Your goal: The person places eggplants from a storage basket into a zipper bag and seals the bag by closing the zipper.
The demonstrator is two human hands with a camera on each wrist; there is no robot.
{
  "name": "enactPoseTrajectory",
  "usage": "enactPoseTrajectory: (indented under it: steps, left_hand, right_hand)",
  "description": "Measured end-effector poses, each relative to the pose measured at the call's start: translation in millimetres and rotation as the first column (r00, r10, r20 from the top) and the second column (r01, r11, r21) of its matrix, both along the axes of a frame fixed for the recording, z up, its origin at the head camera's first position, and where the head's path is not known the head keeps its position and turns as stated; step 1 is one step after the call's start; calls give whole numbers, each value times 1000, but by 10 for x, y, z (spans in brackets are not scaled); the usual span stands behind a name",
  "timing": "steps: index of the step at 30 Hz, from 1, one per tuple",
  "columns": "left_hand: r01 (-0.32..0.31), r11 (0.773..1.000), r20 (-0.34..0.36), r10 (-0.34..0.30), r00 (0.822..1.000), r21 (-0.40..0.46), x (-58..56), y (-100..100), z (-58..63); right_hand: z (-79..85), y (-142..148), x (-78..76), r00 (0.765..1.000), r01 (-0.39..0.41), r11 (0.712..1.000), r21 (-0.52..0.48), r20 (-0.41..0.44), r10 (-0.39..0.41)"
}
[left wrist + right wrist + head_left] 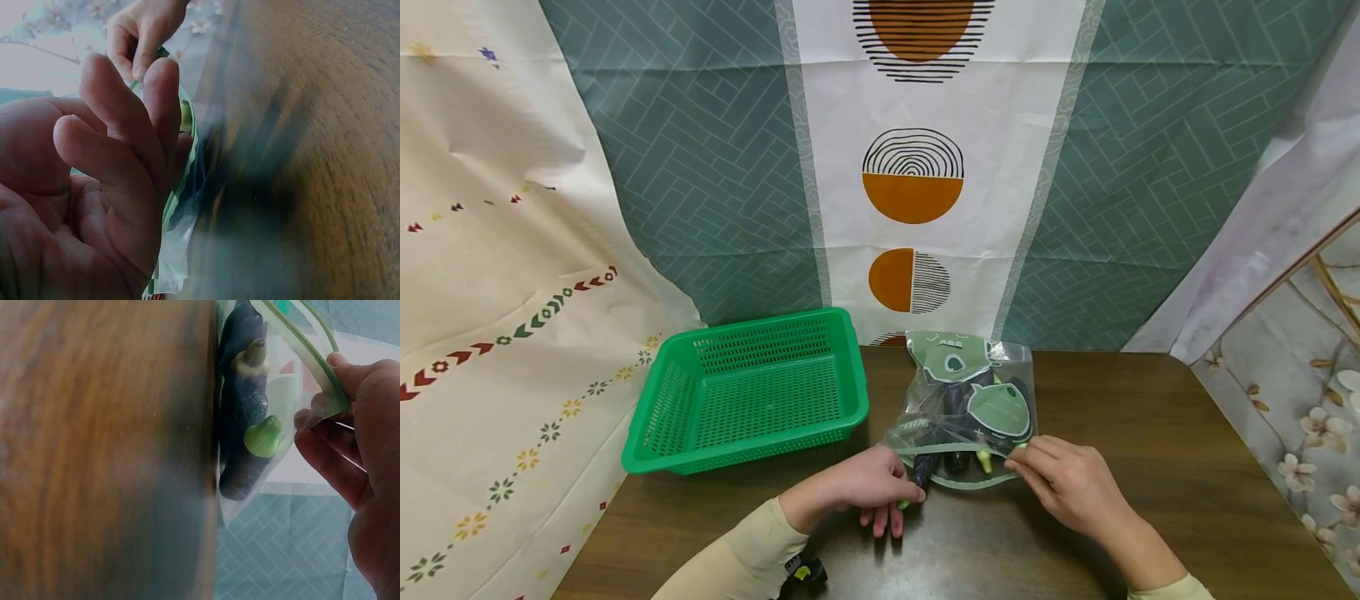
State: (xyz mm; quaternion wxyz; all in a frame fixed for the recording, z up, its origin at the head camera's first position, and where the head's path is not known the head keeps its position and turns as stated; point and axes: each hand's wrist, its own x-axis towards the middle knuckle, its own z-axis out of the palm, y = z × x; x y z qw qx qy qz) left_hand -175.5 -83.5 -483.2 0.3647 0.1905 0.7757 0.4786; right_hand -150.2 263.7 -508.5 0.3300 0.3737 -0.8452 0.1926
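A clear zip bag (1000, 412) with green printed shapes lies on the table, its green-edged mouth facing me. Inside it are several dark eggplants (242, 403) with green stems. My left hand (868, 483) is at the left of the mouth, where thumb and fingers pinch one dark eggplant (925, 469) by its stem end. The other fingers of that hand spread loosely in the left wrist view. With thumb and fingertips, my right hand (1067, 479) pinches the right corner of the bag's edge, as the right wrist view shows. Overlapping prints hide part of the contents.
To the left of the bag stands a green perforated plastic basket (760, 417) with nothing in it. The brown wooden table (1150, 450) ends at a patterned curtain (917, 108) behind. Printed cloths hang along both sides.
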Motion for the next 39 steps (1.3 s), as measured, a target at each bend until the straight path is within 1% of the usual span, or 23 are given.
enactPoseTrajectory:
  steps: [6,11,16,23,27,35,39]
  left_hand:
    - [-42,999,-20,42,999,-7,-1,36,-34]
    - [-63,998,-32,63,997,3,-14,73,-47]
    - [-75,997,-24,75,997,18,-14,91,-48]
    - [-97,994,-23,98,995,42,-28,97,-87]
    - [-111,992,-15,112,994,51,-30,101,-95]
    - [-144,985,24,142,990,92,-29,109,-97]
    - [-142,983,45,137,989,118,-38,98,-102]
  right_hand:
    - [1,5,-1,1000,-8,1000,-6,1,8]
    - [0,8,0,1000,-25,1000,-11,3,25]
    - [3,8,3,999,-31,999,-10,7,31]
    - [4,8,-10,999,-40,999,-4,-6,40]
    - [-2,10,-8,999,-44,999,0,1,44]
    - [-14,18,-5,999,-30,1000,7,19,30]
    - [-13,14,-11,999,-29,999,13,13,29]
